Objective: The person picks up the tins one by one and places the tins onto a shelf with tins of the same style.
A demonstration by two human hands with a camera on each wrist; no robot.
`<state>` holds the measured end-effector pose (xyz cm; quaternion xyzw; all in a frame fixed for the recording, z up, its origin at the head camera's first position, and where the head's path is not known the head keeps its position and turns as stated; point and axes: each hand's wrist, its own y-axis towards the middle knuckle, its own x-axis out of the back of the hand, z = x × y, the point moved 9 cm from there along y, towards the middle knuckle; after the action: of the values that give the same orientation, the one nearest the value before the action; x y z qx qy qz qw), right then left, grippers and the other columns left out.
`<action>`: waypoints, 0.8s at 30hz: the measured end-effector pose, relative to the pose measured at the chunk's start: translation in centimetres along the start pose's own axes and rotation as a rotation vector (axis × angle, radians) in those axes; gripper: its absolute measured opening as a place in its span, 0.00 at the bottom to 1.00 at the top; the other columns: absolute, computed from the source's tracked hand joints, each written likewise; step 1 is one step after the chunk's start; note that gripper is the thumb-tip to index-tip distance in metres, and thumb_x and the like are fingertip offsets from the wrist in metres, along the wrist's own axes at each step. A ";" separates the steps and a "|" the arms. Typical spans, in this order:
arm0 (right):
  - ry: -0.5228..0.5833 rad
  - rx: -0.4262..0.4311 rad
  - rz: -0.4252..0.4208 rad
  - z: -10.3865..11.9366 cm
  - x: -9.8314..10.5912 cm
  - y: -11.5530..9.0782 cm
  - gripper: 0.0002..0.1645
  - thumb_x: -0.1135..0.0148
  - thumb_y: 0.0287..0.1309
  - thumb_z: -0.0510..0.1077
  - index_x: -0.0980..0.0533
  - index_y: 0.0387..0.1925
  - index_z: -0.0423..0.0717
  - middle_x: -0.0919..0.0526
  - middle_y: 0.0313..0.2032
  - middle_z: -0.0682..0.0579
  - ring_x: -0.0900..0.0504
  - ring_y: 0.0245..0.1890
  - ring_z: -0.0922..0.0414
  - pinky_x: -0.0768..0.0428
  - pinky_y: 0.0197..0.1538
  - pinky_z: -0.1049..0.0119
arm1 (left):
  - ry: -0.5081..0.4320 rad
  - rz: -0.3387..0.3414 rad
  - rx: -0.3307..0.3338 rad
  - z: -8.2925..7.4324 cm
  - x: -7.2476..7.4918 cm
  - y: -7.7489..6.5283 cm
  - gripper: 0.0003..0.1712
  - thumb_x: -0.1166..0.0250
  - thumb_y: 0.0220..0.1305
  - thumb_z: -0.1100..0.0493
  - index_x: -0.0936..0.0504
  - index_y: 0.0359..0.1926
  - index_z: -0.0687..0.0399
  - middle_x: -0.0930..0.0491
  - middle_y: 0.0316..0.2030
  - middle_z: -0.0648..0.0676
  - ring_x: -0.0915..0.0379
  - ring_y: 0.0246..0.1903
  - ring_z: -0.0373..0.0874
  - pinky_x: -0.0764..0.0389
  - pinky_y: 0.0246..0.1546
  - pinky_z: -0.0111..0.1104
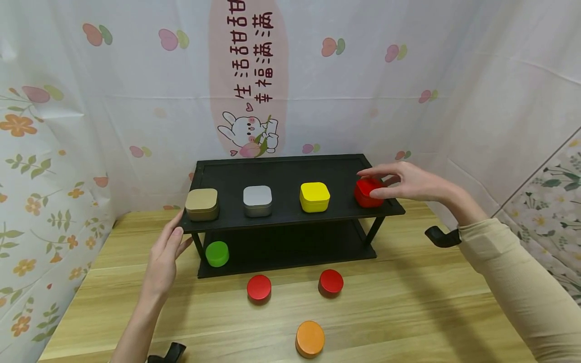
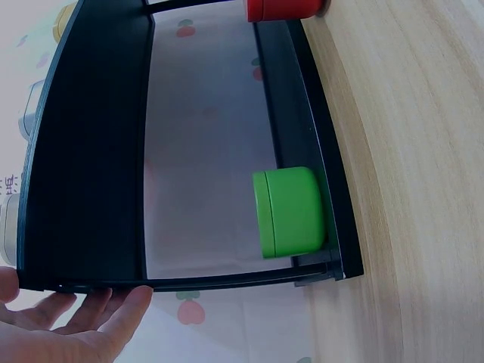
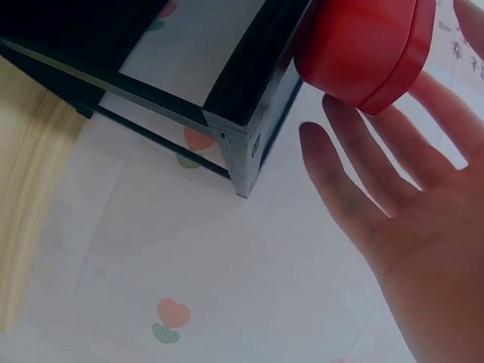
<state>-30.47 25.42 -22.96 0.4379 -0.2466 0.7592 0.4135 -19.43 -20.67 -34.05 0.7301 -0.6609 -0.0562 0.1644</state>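
At the left end of a two-tier black shelf (image 1: 281, 176), my left hand (image 1: 164, 257) grips the corner, thumb on the upper board and fingers beneath. My right hand (image 1: 404, 181) reaches around a red square tin (image 1: 366, 194) on the upper board's right end, thumb in front and fingers behind. The right wrist view shows the red tin (image 3: 363, 53) at the board's edge, fingertips right against its side. To its left on that board stand a yellow tin (image 1: 314, 197), a silver tin (image 1: 257, 201) and a gold tin (image 1: 201, 205).
A green tin (image 1: 217, 254) sits on the lower tier at the left. On the wooden table (image 1: 390, 312) before the shelf are two round red tins (image 1: 259, 289) and a round orange tin (image 1: 310, 339). A patterned curtain (image 1: 150, 111) hangs behind.
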 end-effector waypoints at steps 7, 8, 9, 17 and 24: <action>0.033 0.003 -0.129 -0.1 1.0 -0.8 0.27 0.33 0.69 0.48 0.23 0.67 0.55 0.20 0.66 0.52 0.18 0.60 0.47 0.20 0.55 0.77 | -0.006 -0.003 -0.002 0.0 0.0 0.0 0.30 0.58 0.85 0.49 0.41 0.80 0.53 0.43 0.78 0.62 0.36 0.64 0.18 0.26 0.59 0.11; 0.037 0.003 -0.150 -0.1 1.2 -1.0 0.26 0.33 0.69 0.48 0.23 0.67 0.56 0.20 0.66 0.52 0.18 0.60 0.47 0.20 0.55 0.79 | -0.008 -0.003 -0.002 0.0 0.0 0.0 0.30 0.58 0.85 0.50 0.41 0.80 0.54 0.43 0.78 0.62 0.36 0.64 0.18 0.26 0.59 0.11; 0.036 0.003 -0.171 -0.1 1.3 -1.2 0.26 0.33 0.69 0.49 0.23 0.66 0.56 0.19 0.65 0.53 0.18 0.60 0.48 0.21 0.54 0.80 | -0.009 -0.003 -0.003 0.0 0.0 0.0 0.30 0.58 0.85 0.50 0.41 0.80 0.54 0.43 0.78 0.62 0.36 0.64 0.18 0.26 0.59 0.11; 0.024 0.018 -0.296 0.3 1.7 -2.9 0.25 0.33 0.68 0.48 0.22 0.65 0.63 0.17 0.62 0.55 0.19 0.55 0.69 0.22 0.53 0.83 | -0.012 -0.003 -0.005 -0.1 0.0 0.0 0.30 0.58 0.85 0.50 0.41 0.80 0.54 0.43 0.78 0.62 0.36 0.64 0.19 0.26 0.59 0.11; -0.012 0.082 -0.386 1.6 1.3 -4.2 0.26 0.29 0.65 0.45 0.21 0.63 0.63 0.18 0.59 0.65 0.22 0.53 0.74 0.27 0.56 0.88 | -0.007 -0.008 -0.006 -0.1 0.0 -0.1 0.30 0.58 0.85 0.50 0.41 0.80 0.54 0.42 0.78 0.62 0.36 0.64 0.19 0.25 0.59 0.11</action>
<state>-26.58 27.02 -20.97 0.4983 -0.1295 0.6724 0.5318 -19.34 -20.69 -33.96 0.7319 -0.6585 -0.0613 0.1642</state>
